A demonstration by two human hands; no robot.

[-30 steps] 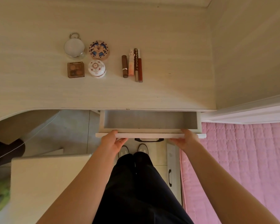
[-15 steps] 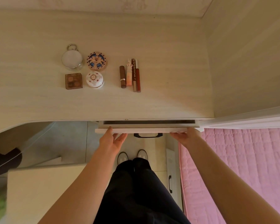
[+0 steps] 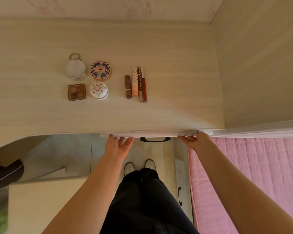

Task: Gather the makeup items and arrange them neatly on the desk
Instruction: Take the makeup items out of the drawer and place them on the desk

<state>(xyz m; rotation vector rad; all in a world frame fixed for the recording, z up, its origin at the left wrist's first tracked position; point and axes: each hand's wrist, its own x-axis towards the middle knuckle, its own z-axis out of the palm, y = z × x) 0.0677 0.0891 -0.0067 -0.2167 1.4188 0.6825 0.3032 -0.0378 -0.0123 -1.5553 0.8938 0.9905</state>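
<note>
The drawer (image 3: 150, 134), which stood open a second ago and showed only a narrow slot half a second ago, now sits pushed in under the front edge of the surface (image 3: 176, 65). Only its pale front and black handle (image 3: 155, 139) show. Whether it is fully home is hard to judge from this angle.

The left hand (image 3: 118, 146) has straight, spread fingers, tips against the drawer front left of the handle, grasping nothing. The right hand (image 3: 195, 141) lies flat against the front near its right end, fingers extended, also holding nothing.

The makeup items have not moved. They lie left of the middle of the surface, well back from its front edge:
- a ringed round mirror (image 3: 75, 69)
- a patterned compact (image 3: 100, 70)
- an eyeshadow palette (image 3: 77, 92)
- a white jar (image 3: 99, 90)

To their right is a close row of four lip tubes (image 3: 134, 85).
</note>
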